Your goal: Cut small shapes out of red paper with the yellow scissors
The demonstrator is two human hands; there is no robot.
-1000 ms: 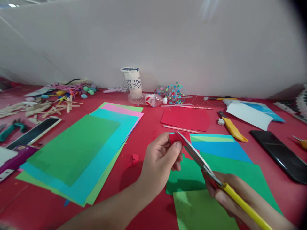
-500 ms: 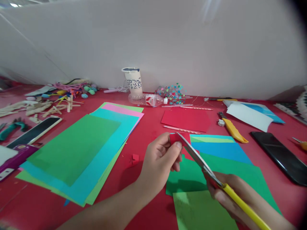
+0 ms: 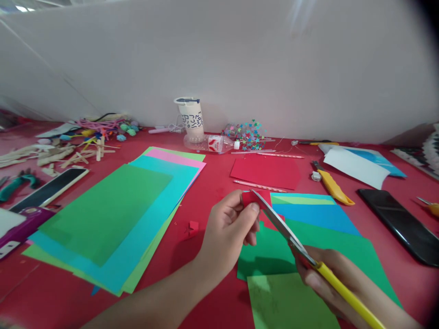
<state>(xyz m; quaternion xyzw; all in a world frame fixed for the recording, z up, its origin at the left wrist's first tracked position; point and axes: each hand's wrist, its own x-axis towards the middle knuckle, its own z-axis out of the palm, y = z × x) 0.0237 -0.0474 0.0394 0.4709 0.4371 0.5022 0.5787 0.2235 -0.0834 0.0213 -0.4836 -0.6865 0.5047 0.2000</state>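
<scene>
My left hand (image 3: 233, 219) pinches a small piece of red paper (image 3: 249, 198) between thumb and fingers. My right hand (image 3: 329, 274) is wrapped round scissors (image 3: 284, 227) with yellow handles. Their blades lie nearly together across the red piece, tips at its upper edge. Below both hands lie green, blue and light green paper sheets (image 3: 343, 237), with more red paper partly hidden behind the blades. Small red scraps (image 3: 193, 227) rest on the red table left of my left hand.
A fanned stack of coloured paper (image 3: 113, 205) lies left. At the back are a cup (image 3: 191, 116), a plastic bottle (image 3: 211, 143) and star confetti (image 3: 250, 135). Right are a yellow utility knife (image 3: 334, 186) and a black phone (image 3: 399, 224). Wooden sticks (image 3: 89, 153) and pliers (image 3: 17, 185) lie far left.
Almost nothing differs. The scissors and the red piece have shifted very slightly to the left; my left hand keeps its pinch.
</scene>
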